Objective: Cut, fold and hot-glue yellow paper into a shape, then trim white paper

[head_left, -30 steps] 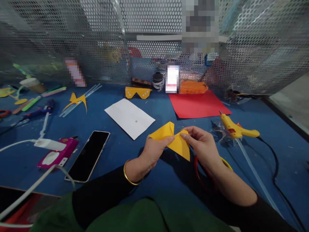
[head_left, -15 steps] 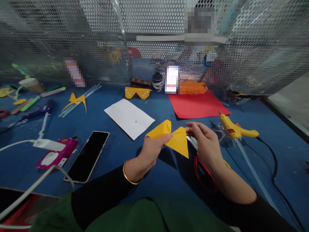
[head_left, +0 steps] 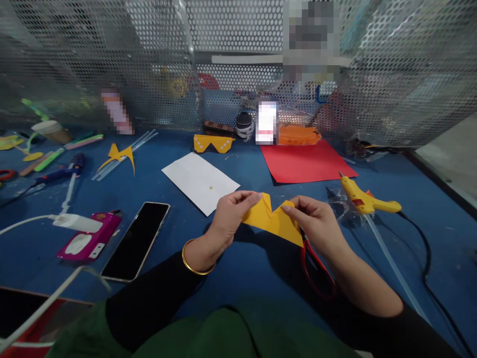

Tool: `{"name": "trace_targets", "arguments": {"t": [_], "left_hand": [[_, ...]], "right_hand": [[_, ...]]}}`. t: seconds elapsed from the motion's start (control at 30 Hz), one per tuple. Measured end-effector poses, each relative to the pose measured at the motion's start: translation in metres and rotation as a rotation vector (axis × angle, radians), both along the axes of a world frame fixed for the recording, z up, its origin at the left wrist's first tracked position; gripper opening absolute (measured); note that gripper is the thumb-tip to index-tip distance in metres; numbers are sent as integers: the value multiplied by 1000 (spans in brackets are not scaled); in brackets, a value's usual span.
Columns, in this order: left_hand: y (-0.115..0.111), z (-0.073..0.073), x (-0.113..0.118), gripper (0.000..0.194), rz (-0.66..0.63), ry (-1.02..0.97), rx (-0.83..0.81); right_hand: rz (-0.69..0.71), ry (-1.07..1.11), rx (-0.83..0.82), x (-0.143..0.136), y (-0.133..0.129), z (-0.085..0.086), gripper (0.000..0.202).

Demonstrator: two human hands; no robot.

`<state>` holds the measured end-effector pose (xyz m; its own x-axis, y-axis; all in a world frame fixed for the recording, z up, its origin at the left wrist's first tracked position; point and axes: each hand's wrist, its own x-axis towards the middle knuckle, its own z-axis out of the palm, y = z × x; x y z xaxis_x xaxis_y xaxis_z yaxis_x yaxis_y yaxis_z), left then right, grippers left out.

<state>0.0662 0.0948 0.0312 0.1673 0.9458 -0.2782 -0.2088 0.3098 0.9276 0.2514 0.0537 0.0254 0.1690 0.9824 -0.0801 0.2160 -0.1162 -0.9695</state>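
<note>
1. Now the left hand (head_left: pixel 229 216) pinches the yellow paper (head_left: pixel 275 225) near ten o'clock!
2. The right hand (head_left: pixel 318 222) grips it around two!
3. Paper's between both hands, white sheet (head_left: pixel 194 179) off at ten!

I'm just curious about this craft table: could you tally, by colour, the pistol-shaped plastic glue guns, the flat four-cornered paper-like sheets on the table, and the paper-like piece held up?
Yellow plastic glue gun: 1
Dark blue plastic glue gun: 1
White flat sheet: 1
Red flat sheet: 1
Notched yellow piece in both hands: 1
Total: 5
</note>
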Motion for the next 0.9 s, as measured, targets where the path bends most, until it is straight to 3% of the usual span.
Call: {"name": "trace_targets", "arguments": {"t": [0.17,0.37,0.7,0.9], "left_hand": [[0,-4,0,20,-90,87,-47],[-4,-5,1,14,-25,77,-41],[-6,-8,3,20,-113,37,-91],[-3,-12,2,22,-125,100,4]], "right_hand": [[92,-76,25,-1,1,-1,31],[31,-11,20,-3,1,2,47],[20,-90,14,-3,-1,-7,30],[50,-32,-23,-4,0,-3,32]]}}
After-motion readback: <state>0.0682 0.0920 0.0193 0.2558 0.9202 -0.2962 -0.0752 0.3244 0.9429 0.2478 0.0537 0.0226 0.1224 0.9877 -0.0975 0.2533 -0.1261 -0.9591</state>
